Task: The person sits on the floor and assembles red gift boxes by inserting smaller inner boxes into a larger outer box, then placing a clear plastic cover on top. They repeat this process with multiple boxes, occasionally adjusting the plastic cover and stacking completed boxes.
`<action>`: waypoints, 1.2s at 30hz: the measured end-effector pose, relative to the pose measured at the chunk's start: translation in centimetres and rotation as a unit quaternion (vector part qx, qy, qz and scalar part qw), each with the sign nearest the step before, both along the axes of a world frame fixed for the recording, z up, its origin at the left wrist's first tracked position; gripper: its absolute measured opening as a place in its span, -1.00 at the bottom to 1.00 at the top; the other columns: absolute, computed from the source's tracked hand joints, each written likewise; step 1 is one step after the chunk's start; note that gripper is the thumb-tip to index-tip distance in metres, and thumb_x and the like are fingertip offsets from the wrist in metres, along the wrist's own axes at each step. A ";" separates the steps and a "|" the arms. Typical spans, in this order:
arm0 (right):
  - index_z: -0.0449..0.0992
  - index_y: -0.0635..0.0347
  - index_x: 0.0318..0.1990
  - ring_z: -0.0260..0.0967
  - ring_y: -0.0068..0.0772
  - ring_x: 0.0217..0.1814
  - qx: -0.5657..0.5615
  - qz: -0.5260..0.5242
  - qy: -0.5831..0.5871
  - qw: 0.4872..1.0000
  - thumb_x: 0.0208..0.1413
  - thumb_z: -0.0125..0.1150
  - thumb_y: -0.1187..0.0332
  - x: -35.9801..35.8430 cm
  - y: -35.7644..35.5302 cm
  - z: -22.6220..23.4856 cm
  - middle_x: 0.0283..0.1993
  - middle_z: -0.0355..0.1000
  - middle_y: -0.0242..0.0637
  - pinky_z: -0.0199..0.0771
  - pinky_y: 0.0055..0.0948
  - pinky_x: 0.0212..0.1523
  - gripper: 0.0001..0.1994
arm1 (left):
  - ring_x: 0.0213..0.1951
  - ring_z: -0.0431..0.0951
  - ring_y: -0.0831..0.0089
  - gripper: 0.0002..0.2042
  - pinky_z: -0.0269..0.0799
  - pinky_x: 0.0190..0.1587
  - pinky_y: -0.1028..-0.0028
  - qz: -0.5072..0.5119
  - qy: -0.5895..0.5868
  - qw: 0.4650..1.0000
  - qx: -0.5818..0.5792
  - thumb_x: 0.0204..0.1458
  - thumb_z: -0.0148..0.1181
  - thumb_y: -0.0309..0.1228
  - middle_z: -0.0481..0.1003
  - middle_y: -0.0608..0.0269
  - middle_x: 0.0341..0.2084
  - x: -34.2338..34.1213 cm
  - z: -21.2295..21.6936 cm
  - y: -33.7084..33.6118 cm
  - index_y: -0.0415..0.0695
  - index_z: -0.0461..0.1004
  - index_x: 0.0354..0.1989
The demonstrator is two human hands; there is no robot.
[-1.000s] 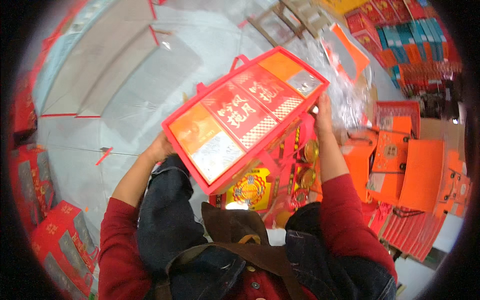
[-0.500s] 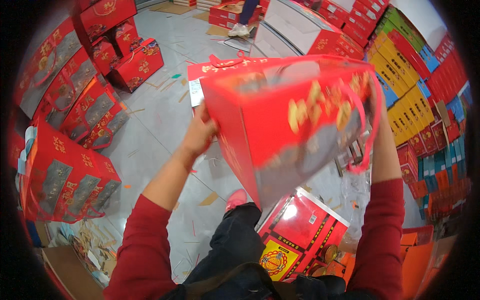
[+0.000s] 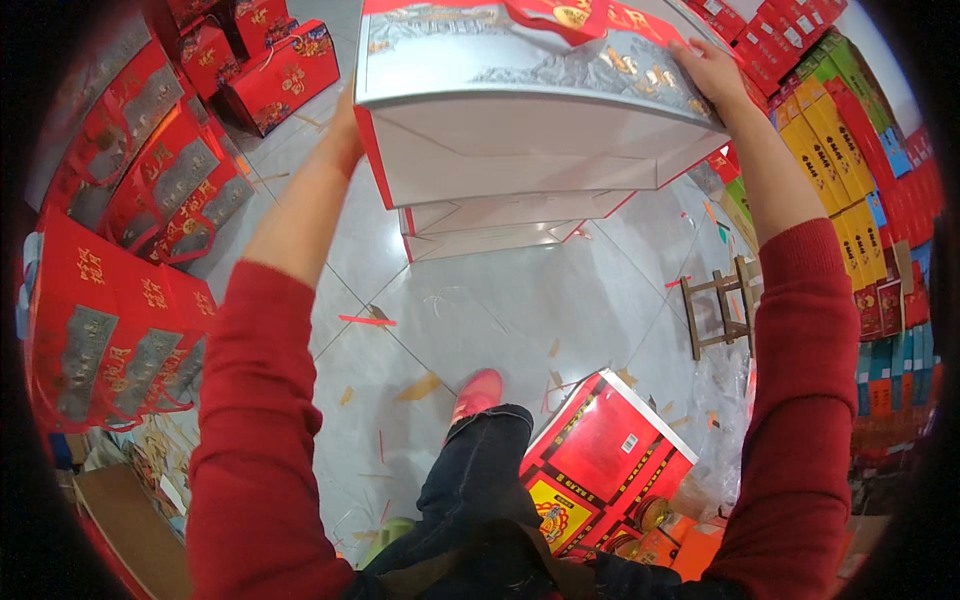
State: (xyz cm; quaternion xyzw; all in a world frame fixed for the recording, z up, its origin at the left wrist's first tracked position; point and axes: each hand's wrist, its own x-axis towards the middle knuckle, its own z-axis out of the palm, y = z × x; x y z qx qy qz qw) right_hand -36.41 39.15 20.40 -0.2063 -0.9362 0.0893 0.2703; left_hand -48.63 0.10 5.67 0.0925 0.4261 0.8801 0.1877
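A large red and grey gift bag (image 3: 560,75) with a red ribbon handle is at arm's length, at the top of the view. Its pale bottom panel (image 3: 520,145) faces me. At its left edge my left hand (image 3: 345,130) grips it, the fingers mostly hidden behind the side. On the right, my right hand (image 3: 708,72) rests its fingers over the printed grey face near the corner, holding that end. Below the bag show the pale panels of two more bags (image 3: 500,212); whether these touch the held one I cannot tell.
Red gift bags (image 3: 120,310) stand in rows at the left, with red boxes (image 3: 285,80) behind. Yellow and red cartons (image 3: 825,150) are stacked at the right. A small wooden frame (image 3: 722,310) and a red printed box (image 3: 610,455) are on the right; paper scraps litter the floor.
The gift bag has moved away from me, toward the top of the view, and turned so its pale bottom shows. Both my arms have stretched forward with it.
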 end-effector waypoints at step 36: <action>0.33 0.33 -0.11 0.26 -0.10 0.05 -0.084 -0.020 -0.114 0.990 -0.16 0.16 0.58 50.4 -23.2 -17.4 0.28 0.00 0.05 0.33 -0.33 -0.02 -0.64 | -0.08 0.36 0.18 -0.71 0.27 -0.05 0.21 0.388 0.258 0.283 -0.838 -0.17 0.14 -0.54 0.36 0.14 -0.25 15.8 13.3 -62.2 -0.13 0.34 -0.20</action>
